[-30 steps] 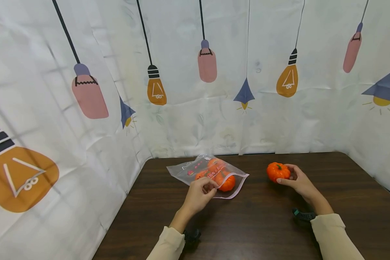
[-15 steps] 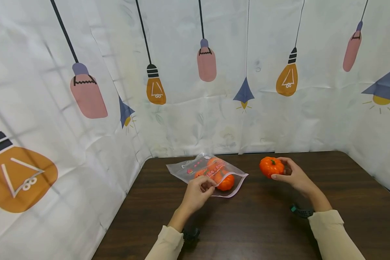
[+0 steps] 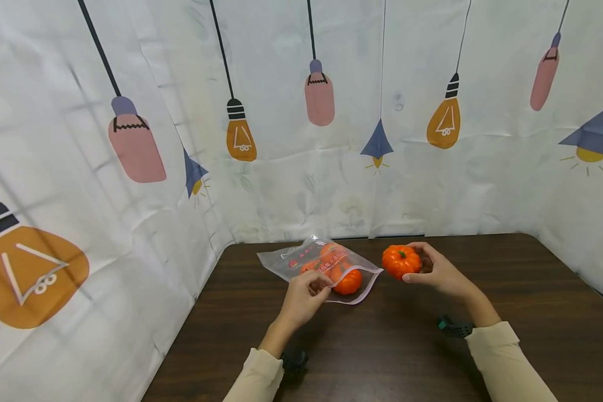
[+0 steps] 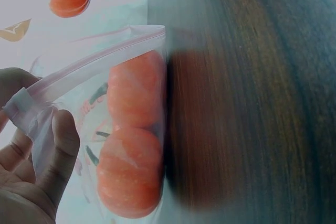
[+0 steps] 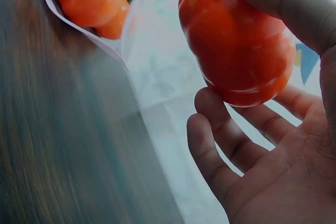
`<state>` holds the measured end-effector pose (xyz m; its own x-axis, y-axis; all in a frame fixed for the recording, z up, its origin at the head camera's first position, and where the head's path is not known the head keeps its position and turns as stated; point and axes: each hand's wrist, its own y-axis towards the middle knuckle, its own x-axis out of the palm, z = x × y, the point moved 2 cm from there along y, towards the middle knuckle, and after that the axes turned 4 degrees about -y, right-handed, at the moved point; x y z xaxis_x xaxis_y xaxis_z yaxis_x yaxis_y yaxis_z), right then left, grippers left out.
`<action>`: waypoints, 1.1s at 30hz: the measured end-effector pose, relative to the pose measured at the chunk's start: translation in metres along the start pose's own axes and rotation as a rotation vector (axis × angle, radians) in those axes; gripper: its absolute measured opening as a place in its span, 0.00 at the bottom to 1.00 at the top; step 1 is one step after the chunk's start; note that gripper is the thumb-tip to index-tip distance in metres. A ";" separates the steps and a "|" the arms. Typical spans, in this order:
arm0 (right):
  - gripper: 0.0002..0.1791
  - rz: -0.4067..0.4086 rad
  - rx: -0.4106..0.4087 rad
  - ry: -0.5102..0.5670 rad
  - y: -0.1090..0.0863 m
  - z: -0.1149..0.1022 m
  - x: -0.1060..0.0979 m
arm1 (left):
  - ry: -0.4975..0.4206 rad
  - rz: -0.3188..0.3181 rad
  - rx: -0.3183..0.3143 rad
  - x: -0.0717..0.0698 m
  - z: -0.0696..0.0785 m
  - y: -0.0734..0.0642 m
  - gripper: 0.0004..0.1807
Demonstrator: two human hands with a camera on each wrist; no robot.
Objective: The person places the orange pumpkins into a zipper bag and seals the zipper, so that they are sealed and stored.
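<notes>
A clear zip bag (image 3: pixel 280 264) with a pink-edged mouth lies on the table, its mouth facing right. Small orange pumpkins (image 3: pixel 349 282) with green stems sit inside it; two show large through the plastic in the left wrist view. My left hand (image 3: pixel 301 301) pinches the upper lip of the bag between thumb and fingers, lifting it so the mouth gapes. Just right of that mouth, my right hand (image 3: pixel 444 274) grips another orange pumpkin (image 3: pixel 400 262) above the table, thumb on one side and fingers on the other. Its green stem shows in the head view.
The dark wooden table (image 3: pixel 377 357) extends around both hands. A white cloth (image 3: pixel 291 184) printed with hanging lamps rises behind the table and along its sides. Dark straps (image 3: pixel 454 328) sit at both wrists, below the sleeves.
My right hand has lifted the pumpkin and carried it left, close to the bag's mouth. My left hand keeps its pinch on the bag almost unmoved.
</notes>
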<state>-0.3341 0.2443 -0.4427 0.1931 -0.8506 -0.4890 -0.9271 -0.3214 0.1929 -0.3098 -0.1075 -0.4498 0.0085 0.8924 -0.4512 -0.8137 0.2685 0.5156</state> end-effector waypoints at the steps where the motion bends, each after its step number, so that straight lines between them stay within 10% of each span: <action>1: 0.38 -0.007 -0.007 -0.006 0.001 -0.001 0.002 | 0.002 0.002 0.000 0.000 0.000 0.000 0.08; 33: 0.37 -0.293 -0.098 0.055 0.007 -0.021 0.046 | -0.015 0.021 0.008 -0.002 0.002 0.001 0.08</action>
<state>-0.3250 0.1941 -0.4464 0.4673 -0.7363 -0.4894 -0.7945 -0.5926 0.1329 -0.3090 -0.1083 -0.4470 0.0003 0.9030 -0.4296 -0.8093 0.2525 0.5303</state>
